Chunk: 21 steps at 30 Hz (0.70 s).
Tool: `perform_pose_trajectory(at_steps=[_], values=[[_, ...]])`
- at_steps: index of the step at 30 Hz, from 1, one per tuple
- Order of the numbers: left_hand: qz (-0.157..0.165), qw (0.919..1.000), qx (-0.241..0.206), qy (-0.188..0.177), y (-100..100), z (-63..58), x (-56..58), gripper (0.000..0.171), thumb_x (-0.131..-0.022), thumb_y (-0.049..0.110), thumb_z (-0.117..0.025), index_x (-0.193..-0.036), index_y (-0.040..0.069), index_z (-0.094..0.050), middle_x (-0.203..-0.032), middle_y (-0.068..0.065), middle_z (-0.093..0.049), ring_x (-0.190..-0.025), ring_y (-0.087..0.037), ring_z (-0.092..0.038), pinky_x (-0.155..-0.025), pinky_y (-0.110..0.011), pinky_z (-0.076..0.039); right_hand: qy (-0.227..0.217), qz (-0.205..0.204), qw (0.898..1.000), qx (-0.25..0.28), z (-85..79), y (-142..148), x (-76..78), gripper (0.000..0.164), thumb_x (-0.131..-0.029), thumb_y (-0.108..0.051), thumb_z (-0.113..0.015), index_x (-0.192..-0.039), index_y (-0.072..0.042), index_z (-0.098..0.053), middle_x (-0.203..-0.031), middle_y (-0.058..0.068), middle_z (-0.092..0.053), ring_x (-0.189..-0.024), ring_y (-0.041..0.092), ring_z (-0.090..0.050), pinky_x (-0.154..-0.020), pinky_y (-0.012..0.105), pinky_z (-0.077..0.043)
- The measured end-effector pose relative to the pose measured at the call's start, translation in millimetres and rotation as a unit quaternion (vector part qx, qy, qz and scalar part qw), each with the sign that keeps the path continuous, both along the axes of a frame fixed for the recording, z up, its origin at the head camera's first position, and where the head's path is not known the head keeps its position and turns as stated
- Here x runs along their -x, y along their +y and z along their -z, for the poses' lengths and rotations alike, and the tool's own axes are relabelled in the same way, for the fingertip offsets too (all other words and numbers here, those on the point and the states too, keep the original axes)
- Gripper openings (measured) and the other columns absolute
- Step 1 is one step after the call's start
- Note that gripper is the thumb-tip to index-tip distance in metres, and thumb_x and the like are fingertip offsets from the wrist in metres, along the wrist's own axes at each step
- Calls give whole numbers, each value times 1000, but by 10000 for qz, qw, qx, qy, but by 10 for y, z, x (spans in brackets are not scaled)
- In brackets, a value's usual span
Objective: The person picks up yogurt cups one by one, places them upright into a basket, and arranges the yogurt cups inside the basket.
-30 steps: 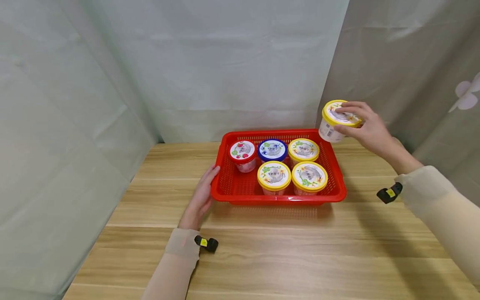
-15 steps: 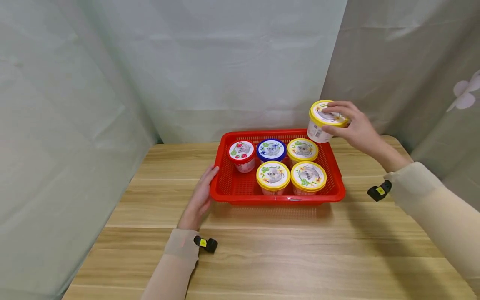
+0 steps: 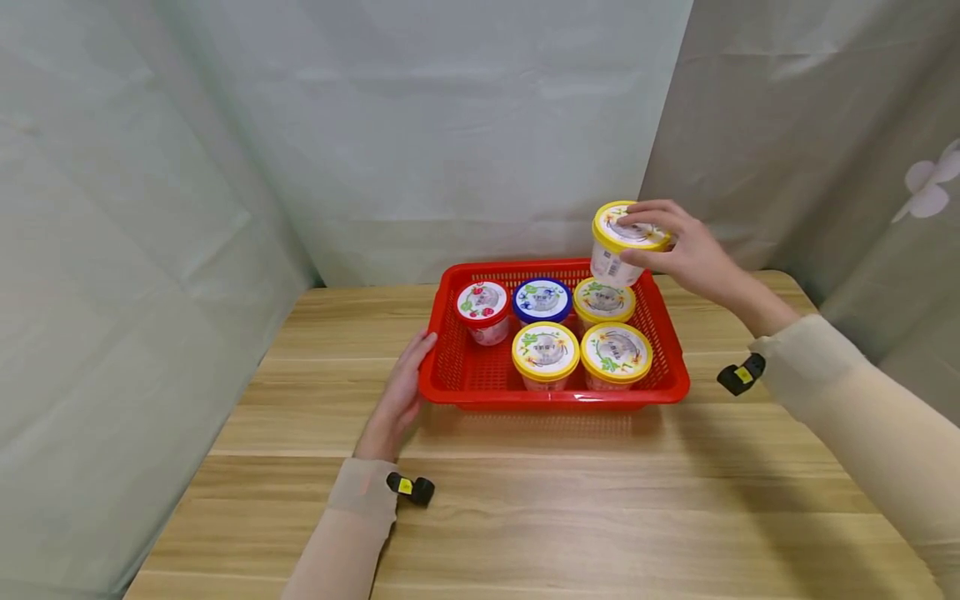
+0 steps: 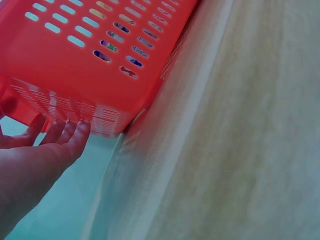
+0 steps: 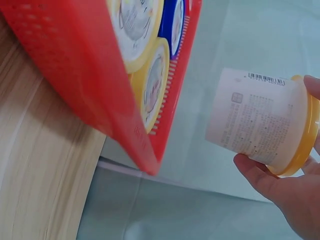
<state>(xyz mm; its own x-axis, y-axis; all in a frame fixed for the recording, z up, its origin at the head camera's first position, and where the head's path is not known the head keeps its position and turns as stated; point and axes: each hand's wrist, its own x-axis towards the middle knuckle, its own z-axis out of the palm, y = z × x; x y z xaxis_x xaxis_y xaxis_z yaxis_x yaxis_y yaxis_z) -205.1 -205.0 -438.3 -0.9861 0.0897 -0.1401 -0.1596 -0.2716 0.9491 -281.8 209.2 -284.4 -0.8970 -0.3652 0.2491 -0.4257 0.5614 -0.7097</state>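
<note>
In the head view, my right hand [image 3: 693,258] holds up a tub with a yellow lid [image 3: 613,263], gripping it round the lid. The right wrist view shows this tub's pale printed side [image 5: 252,110] and barcode, with the thumb and fingers at the yellow rim. It hangs above the back right of a red plastic basket [image 3: 480,375], overlapping a yellow-lidded tub [image 3: 604,300] inside. At the basket's left end, my left hand [image 3: 401,387] rests with extended fingers; the left wrist view has its fingertips [image 4: 82,127] against the slotted wall just below the rim.
Inside the basket stand a red-lidded tub [image 3: 483,302], a blue-lidded tub [image 3: 542,300] and two yellow-lidded tubs in front, left [image 3: 546,352] and right [image 3: 617,353]. The basket sits on a wooden table [image 3: 525,517], with a pale curtain [image 3: 465,133] behind.
My right hand has carried the yellow-lidded tub leftward, from beside the basket's back right corner to over its back right part. My left hand stays at the basket's left end.
</note>
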Motion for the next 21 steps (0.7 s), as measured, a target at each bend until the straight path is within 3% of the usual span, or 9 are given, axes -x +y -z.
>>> perform_pose_trajectory(at_steps=[8, 17, 21], values=[[-19, 10000, 73, -59, -19, -6, 2, 55, -113, 34, -43, -163, 16, -31, -153, -13, -44, -129, -25, -51, -97, -28, -55, -181, -313, 9993, 131, 10, -200, 50, 51, -98, -26, -74, -145, -11, -60, -159, 8, -38, -138, 34, -39, -105, 58, -44], [-69, 9999, -84, -47, -2, 2, 17, 55, -113, 31, -42, -163, 13, -28, -151, -13, -44, -128, -23, -51, -100, -28, -52, -114, -607, 9981, 72, 0, -414, 98, 49, -97, -24, -76, -142, -10, -63, -156, 6, -43, -141, 30, -39, -110, 57, -39], [-50, 9999, -153, -22, -2, 5, 21, 55, -113, 31, -43, -163, 13, -29, -151, -13, -44, -130, -24, -51, -102, -29, -51, -99, -792, 9967, 150, 9, -504, 106, 47, -96, -22, -77, -140, -11, -65, -155, 5, -45, -140, 27, -40, -108, 54, -43]])
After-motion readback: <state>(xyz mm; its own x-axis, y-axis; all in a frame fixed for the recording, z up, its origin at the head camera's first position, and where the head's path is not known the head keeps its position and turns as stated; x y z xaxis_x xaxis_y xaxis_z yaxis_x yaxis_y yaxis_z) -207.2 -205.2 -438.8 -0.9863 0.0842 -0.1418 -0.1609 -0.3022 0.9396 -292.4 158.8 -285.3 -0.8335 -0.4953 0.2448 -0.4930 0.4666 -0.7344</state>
